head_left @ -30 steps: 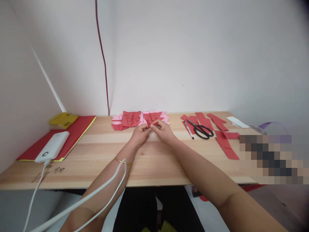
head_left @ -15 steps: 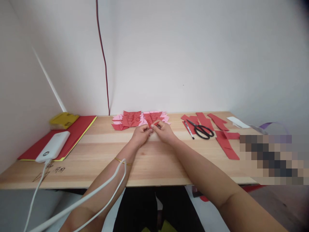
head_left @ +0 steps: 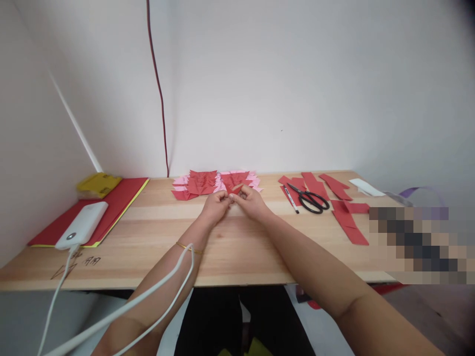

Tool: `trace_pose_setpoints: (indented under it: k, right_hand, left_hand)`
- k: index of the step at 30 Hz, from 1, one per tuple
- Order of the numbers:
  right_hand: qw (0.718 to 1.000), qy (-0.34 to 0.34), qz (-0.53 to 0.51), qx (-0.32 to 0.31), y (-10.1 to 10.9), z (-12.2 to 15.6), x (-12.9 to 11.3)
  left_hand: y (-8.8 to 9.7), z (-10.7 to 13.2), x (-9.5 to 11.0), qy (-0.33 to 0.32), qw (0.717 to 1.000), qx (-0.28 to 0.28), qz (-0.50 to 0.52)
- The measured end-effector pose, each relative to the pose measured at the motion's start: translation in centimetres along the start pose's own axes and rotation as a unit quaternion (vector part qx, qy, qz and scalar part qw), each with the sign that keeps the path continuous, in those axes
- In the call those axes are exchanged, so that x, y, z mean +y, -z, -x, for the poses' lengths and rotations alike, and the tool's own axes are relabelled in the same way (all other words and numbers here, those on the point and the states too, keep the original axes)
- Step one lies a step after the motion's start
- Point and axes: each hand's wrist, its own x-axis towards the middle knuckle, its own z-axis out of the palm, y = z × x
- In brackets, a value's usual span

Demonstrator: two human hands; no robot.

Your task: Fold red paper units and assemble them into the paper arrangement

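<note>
My left hand [head_left: 215, 206] and my right hand [head_left: 252, 202] meet over the middle of the wooden table, fingertips pinched together. Between them is a small piece of folded red paper, mostly hidden by the fingers. Just beyond my hands lie folded red paper pieces [head_left: 202, 183] in overlapping rows. Folded pink paper pieces [head_left: 180, 181] show around and under the red ones, in two groups side by side.
Black-handled scissors [head_left: 313, 201] and a white pen [head_left: 291, 199] rest by red paper strips [head_left: 349, 226] on the right. At left, a white power bank [head_left: 83, 225] and a yellow packet [head_left: 99, 185] sit on red sheets [head_left: 48, 232]. A white cable [head_left: 148, 284] crosses my left forearm.
My fingers have shifted slightly around the red paper, and less of it shows between them now. The things on the table stay where they were.
</note>
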Motion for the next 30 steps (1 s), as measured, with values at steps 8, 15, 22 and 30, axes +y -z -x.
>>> trace_pose_setpoints:
  k: [8,15,22,30]
  right_hand:
    - [1.0,0.001,0.009,0.013,0.42,-0.06,-0.06]
    - [1.0,-0.013,-0.003,0.022,0.4,-0.03,-0.57]
    - [0.992,-0.053,-0.115,0.005,-0.26,-0.1,0.15]
    - [0.993,-0.05,-0.105,0.036,0.2,-0.16,-0.06]
  left_hand:
    - [-0.16,0.15,0.15,0.013,0.999,-0.022,-0.021]
    - [-0.13,0.04,-0.09,0.01,0.999,-0.028,-0.012]
    - [-0.07,-0.11,-0.67,0.018,0.999,-0.051,0.002]
    - [-0.08,0.21,0.01,-0.002,0.996,-0.086,-0.01]
